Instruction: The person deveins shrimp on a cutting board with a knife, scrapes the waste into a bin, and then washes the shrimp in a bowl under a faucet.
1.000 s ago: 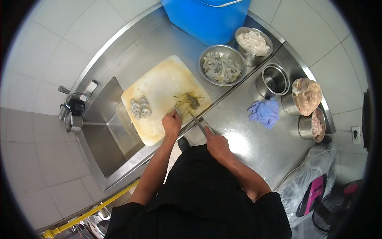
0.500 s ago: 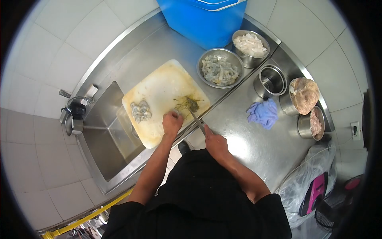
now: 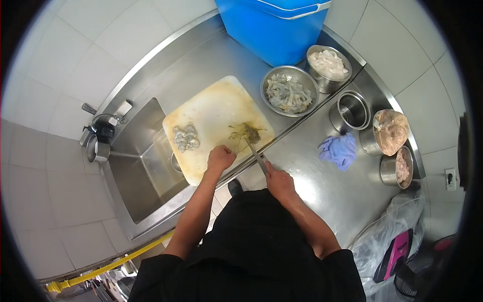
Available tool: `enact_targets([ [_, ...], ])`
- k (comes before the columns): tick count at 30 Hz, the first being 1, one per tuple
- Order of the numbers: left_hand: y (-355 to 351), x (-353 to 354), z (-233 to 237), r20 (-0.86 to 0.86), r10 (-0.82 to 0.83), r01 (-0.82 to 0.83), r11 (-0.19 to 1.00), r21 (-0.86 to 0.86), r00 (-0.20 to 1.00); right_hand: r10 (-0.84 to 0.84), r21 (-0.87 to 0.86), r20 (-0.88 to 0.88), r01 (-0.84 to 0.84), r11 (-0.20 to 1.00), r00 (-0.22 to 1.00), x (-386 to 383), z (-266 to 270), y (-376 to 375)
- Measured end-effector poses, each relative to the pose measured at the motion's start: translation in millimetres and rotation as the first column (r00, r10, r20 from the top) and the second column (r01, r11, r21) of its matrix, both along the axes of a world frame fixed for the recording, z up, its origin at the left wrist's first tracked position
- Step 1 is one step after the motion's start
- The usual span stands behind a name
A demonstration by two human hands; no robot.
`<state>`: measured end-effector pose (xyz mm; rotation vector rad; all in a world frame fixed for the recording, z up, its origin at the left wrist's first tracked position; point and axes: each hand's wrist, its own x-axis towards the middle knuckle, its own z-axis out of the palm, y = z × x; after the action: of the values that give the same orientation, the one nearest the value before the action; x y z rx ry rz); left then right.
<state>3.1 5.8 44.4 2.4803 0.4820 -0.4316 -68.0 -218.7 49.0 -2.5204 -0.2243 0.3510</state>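
Note:
My right hand point(image 3: 280, 182) is closed around the handle of a knife point(image 3: 258, 157). The blade's tip rests by a dark greenish heap of scraps point(image 3: 250, 134) on the white, yellow-stained cutting board point(image 3: 221, 100). Over the board's near edge, my left hand point(image 3: 221, 157) is closed with fingers curled in; whatever they hold is hidden. Several grey peeled shrimp point(image 3: 186, 137) lie in a cluster on the left part of the board. Beyond its right corner stands a steel bowl point(image 3: 315, 103) of shrimp.
A sink point(image 3: 138, 168) lies to the left. At the back are a blue cooler point(image 3: 274, 32) and a pot of white strips point(image 3: 329, 65). On the right counter are a purple cloth point(image 3: 338, 151), nested steel pots point(image 3: 350, 110), a bagged food container point(image 3: 391, 132) and a meat pot point(image 3: 402, 168).
My left hand has drawn back toward the board's near edge, and the greyish piece seen at its fingertips no longer shows. The knife stays by the scraps. The whole view has shifted slightly.

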Motion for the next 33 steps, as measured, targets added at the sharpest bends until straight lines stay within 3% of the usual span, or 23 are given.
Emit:
enact_targets([
  [2, -1, 1, -6, 0.062, 0.018, -0.021, 0.999, 0.044, 0.998, 0.021, 0.026, -0.075, -0.019, 0.999, 0.997, -1, 10, 2],
  [6, 3, -2, -11, -0.007, 0.026, -0.025, 0.997, 0.074, 1.000, 0.122, 0.069, -0.008, -0.121, 0.990, 0.992, -5, -11, 3],
  [9, 5, -6, 0, 0.016, -0.030, 0.029, 0.998, 0.059, 0.999, 0.100, -0.006, -0.022, -0.100, 0.995, 0.995, -5, -20, 1],
  [11, -3, 0, 34, -0.016, 0.067, -0.067, 0.904, -0.423, 0.998, 0.052, 0.008, -0.024, -0.052, 0.999, 0.998, -6, -28, 2],
  [13, -28, 6, 72, 0.200, 0.176, 0.073, 0.546, -0.835, 0.964, 0.075, 0.024, -0.032, -0.074, 0.997, 0.997, -6, -26, 2],
  [14, -28, 13, 76, 0.211, 0.192, 0.072, 0.553, -0.830, 0.959, 0.072, 0.032, -0.039, -0.071, 0.997, 0.997, -5, -23, 3],
  [16, -29, 20, 81, 0.383, 0.113, 0.197, 0.707, -0.679, 0.917, 0.080, 0.045, -0.023, -0.078, 0.996, 0.997, -8, -13, 2],
  [18, -1, 20, 62, 0.442, 0.027, 0.099, 0.961, -0.259, 0.897, 0.064, 0.061, -0.008, -0.064, 0.996, 0.998, -8, -3, -3],
  [20, 47, 22, 12, 0.392, 0.003, -0.064, 0.988, 0.141, 0.920, 0.023, 0.097, -0.011, -0.022, 0.995, 1.000, -11, 4, -7],
  [22, 70, 18, -2, 0.445, 0.025, -0.191, 0.924, 0.332, 0.895, 0.001, 0.107, -0.031, 0.002, 0.994, 1.000, -13, 11, -10],
  [23, 72, 20, -5, 0.443, 0.017, -0.182, 0.926, 0.331, 0.896, -0.004, 0.109, -0.046, 0.009, 0.994, 0.999, -12, 13, -12],
  [25, 71, 25, 5, 0.276, 0.217, -0.307, 0.888, 0.344, 0.936, -0.010, 0.111, -0.024, 0.012, 0.994, 1.000, -11, 11, -12],
  [30, 79, 38, -26, 0.287, 0.196, -0.298, 0.879, 0.372, 0.938, -0.017, 0.147, 0.012, 0.015, 0.989, 1.000, -4, 9, -11],
  [32, 71, 35, -30, 0.443, 0.209, -0.243, 0.970, 0.022, 0.872, -0.012, 0.166, -0.007, 0.013, 0.986, 1.000, -1, 10, -10],
  [33, 64, 32, -34, 0.434, 0.203, -0.236, 0.971, 0.024, 0.878, -0.019, 0.166, -0.017, 0.022, 0.986, 1.000, 0, 7, -9],
])
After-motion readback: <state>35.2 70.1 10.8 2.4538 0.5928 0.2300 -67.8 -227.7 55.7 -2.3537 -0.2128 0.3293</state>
